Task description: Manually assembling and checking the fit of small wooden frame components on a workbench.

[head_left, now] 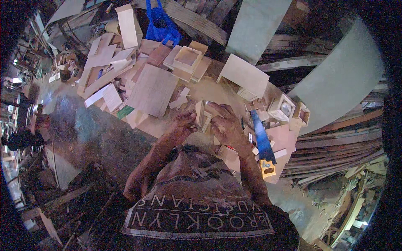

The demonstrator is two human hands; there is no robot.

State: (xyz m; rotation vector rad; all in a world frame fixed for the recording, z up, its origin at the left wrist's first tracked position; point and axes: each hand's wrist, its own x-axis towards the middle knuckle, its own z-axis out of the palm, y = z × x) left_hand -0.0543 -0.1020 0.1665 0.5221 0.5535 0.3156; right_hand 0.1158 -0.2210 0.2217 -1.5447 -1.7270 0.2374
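Note:
Close in front of my body, a small pale wooden piece (200, 113) with an angled, frame-like shape is held up between both hands. My left hand (183, 124) is closed on its left side, fingers bent in a pinch. On the other side my right hand (226, 126) grips it with curled fingers. Its far details are blurred. Just beyond lies a cut, angled wood offcut (180, 98) on the workbench (211, 85). To the right of my right hand rests a handsaw (261, 136) with a blue blade and yellow handle.
Flat boards (154, 90) and stacked panels crowd the bench's left side. Small open wooden boxes (186, 57) stand at the back, others (282, 108) at right. A blue bag (161, 25) lies behind. Large grey sheets (341, 79) and long planks (335, 146) lean at right.

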